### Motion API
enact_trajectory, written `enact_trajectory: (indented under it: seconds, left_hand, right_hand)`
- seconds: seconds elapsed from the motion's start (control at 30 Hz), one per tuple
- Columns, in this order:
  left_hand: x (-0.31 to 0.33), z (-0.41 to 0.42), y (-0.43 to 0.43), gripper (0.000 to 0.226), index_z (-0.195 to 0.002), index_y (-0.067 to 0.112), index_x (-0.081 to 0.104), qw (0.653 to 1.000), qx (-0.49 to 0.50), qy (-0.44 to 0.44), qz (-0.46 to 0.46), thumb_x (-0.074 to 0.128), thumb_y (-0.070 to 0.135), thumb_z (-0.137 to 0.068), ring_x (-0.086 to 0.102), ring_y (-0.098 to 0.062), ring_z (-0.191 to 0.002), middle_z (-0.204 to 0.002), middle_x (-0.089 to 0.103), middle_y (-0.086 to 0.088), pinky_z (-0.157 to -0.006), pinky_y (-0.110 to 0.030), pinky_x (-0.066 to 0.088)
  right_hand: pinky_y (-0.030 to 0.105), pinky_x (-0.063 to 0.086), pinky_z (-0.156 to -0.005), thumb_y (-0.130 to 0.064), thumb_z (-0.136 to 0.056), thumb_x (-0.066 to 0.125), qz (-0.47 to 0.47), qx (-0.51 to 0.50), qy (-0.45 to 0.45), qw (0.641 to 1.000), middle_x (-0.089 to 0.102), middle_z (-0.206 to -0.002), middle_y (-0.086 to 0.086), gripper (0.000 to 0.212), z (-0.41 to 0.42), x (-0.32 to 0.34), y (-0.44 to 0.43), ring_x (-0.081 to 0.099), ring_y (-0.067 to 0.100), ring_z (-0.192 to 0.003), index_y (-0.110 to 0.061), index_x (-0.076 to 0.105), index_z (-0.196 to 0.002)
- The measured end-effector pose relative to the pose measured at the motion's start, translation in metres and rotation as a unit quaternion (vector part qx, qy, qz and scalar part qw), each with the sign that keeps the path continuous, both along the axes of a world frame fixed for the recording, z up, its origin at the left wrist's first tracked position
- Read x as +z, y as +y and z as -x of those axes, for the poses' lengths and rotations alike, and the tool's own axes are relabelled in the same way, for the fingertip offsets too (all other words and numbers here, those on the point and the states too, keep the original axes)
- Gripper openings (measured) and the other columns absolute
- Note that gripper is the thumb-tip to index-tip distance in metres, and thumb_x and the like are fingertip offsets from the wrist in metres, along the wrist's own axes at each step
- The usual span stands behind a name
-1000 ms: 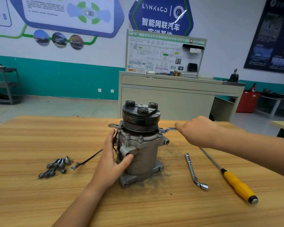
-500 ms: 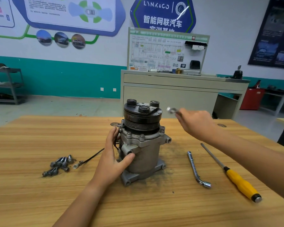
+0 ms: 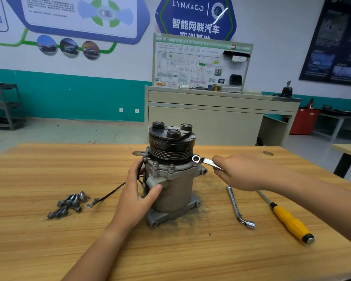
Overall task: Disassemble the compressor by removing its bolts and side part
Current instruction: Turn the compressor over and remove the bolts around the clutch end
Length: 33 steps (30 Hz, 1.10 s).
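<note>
One cam only, worn on the person's head. It's wide-angle, so straight lines bow twd the edges. It looks fwd & down across the wooden table (image 3: 49,250), facing the far wall w/ the teal band (image 3: 69,94). A beige cabinet (image 3: 211,122) stands straight ahead. The compressor (image 3: 174,191) sits about dead centre, near the cam. Both forearms come in from the wearer's side. The left hand (image 3: 134,195) rises from the bottom edge and grips the compressor body. The right hand (image 3: 245,171) enters from the right edge, holding a wrench (image 3: 206,161). The table's far edge runs roughly level at approx mid-frame.
</note>
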<state>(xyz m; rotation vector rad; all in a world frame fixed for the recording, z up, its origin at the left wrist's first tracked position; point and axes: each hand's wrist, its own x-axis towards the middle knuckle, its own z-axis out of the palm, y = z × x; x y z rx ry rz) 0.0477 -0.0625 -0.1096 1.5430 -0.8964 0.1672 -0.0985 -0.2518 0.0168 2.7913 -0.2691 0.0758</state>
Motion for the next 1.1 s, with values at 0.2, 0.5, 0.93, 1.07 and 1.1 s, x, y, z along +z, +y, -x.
enact_trajectory:
  seconds: [0.2, 0.5, 0.93, 1.07, 1.1]
  left_hand:
    - [-0.001, 0.001, 0.000, 0.072, -0.131, 0.050, 0.023, 0.998, 0.040, -0.045, -0.002, 0.068, 0.022, -0.082, 0.024, -0.005, -0.138, -0.146, 0.016, 0.030, -0.112, -0.038, 0.027]
    - [-0.001, 0.002, -0.001, 0.070, -0.130, 0.051, 0.021, 0.998, 0.042, -0.048, -0.002, 0.065, 0.025, -0.083, 0.022, -0.005, -0.138, -0.139, 0.008, 0.040, -0.109, -0.032, 0.026]
    - [-0.004, -0.002, -0.005, 0.069, -0.131, 0.047, 0.023, 0.998, 0.036, -0.045, 0.010, 0.061, 0.036, -0.074, 0.026, -0.009, -0.138, -0.147, 0.018, 0.020, -0.110, -0.029, 0.030]
    - [-0.004, -0.004, -0.003, 0.071, -0.133, 0.043, 0.025, 0.998, 0.046, -0.053, 0.006, 0.062, 0.040, -0.073, 0.020, 0.009, -0.132, -0.142, 0.012, 0.033, -0.094, 0.002, 0.021]
    - [-0.003, -0.004, -0.003, 0.071, -0.133, 0.044, 0.025, 0.998, 0.045, -0.051, 0.004, 0.062, 0.040, -0.073, 0.020, 0.008, -0.133, -0.142, 0.012, 0.032, -0.094, 0.002, 0.021]
  right_hand:
    - [0.027, 0.039, -0.056, -0.032, -0.099, 0.029, -0.052, -0.033, 0.079, 0.995, 0.046, -0.071, -0.001, 0.026, -0.007, 0.023, 0.010, 0.046, 0.012, -0.063, -0.023, 0.039, -0.077]
    - [0.025, 0.031, -0.049, -0.037, -0.096, 0.025, 0.099, -0.014, 0.051, 0.994, 0.038, -0.063, -0.006, 0.033, -0.006, 0.020, 0.012, 0.038, 0.009, -0.055, -0.014, 0.047, -0.101]
    - [0.031, 0.041, -0.077, -0.004, -0.094, 0.041, 0.201, -0.020, -0.030, 0.979, 0.059, -0.114, 0.007, 0.028, -0.057, 0.004, -0.017, 0.056, 0.025, -0.103, -0.010, 0.043, -0.122]
    - [0.030, 0.033, -0.096, -0.013, -0.099, 0.035, 0.164, 0.051, -0.107, 0.979, 0.053, -0.127, 0.008, 0.031, -0.070, -0.004, -0.028, 0.050, 0.023, -0.115, -0.011, 0.041, -0.129]
    - [0.030, 0.036, -0.091, -0.014, -0.099, 0.035, 0.143, 0.042, -0.134, 0.980, 0.057, -0.120, 0.009, 0.032, -0.067, -0.003, -0.030, 0.053, 0.024, -0.108, -0.011, 0.041, -0.130]
